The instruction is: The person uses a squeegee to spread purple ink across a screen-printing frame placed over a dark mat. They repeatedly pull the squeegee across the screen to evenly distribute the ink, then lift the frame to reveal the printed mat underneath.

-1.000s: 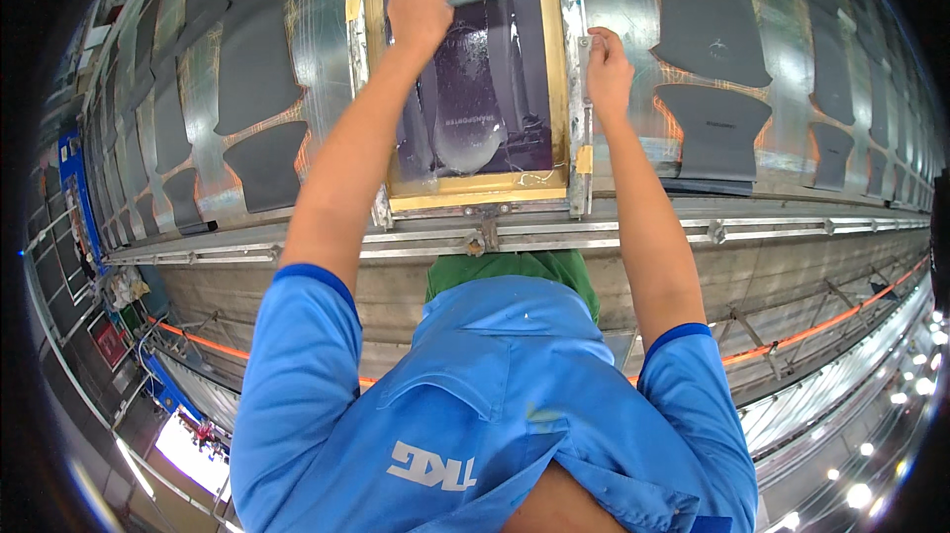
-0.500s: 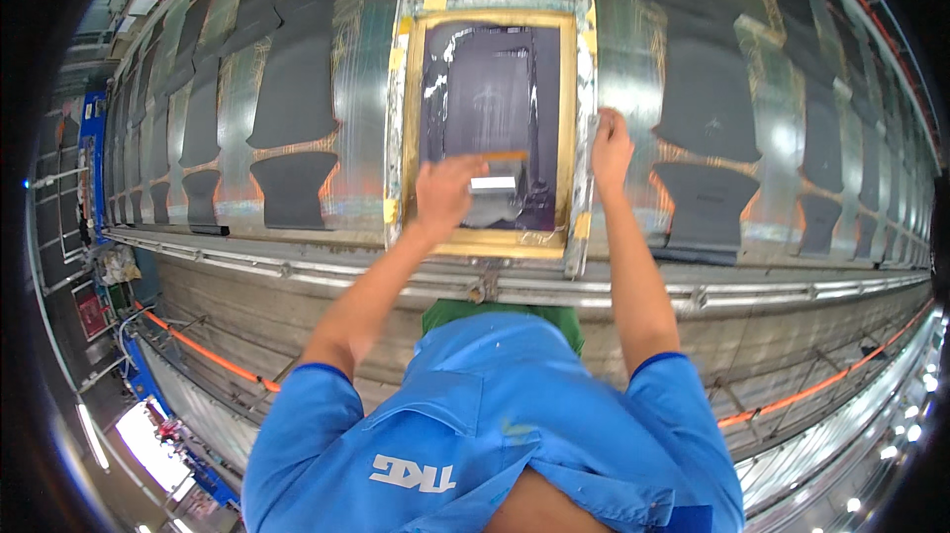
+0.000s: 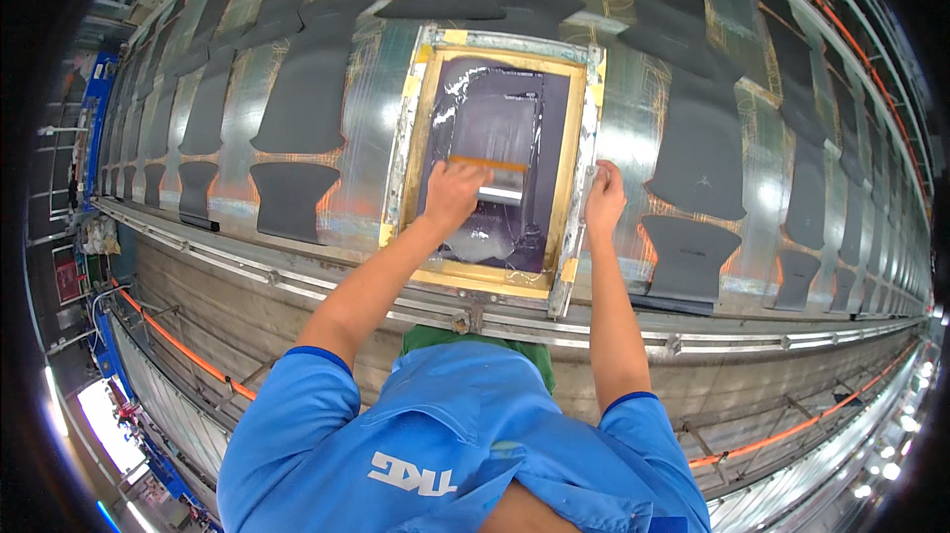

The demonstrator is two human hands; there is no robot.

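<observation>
My left hand [image 3: 455,194] is closed on the left end of a squeegee [image 3: 502,186], which has an orange blade edge and a silver holder. The squeegee lies across the screen [image 3: 549,147] of a printing frame, amid wet, shiny dark purple ink. Around the mesh runs a yellowish inner frame [image 3: 495,281], set in a paint-stained metal outer frame [image 3: 398,172]. My right hand [image 3: 605,198] has its fingers curled at the right outer rail, apparently gripping it. A glossy smear of ink [image 3: 483,242] lies on the near part of the mesh.
Dark grey cut fabric pieces [image 3: 297,107] lie in rows on the long shiny table [image 3: 368,117] to both sides. A metal rail [image 3: 297,281] runs along the table's near edge. Behind the walkway, an orange pipe [image 3: 188,340] stretches along low racks.
The squeegee has slid away from me along the screen with my left hand, uncovering the near ink. My right hand stays at the right rail. The whole view has shifted and tilted.
</observation>
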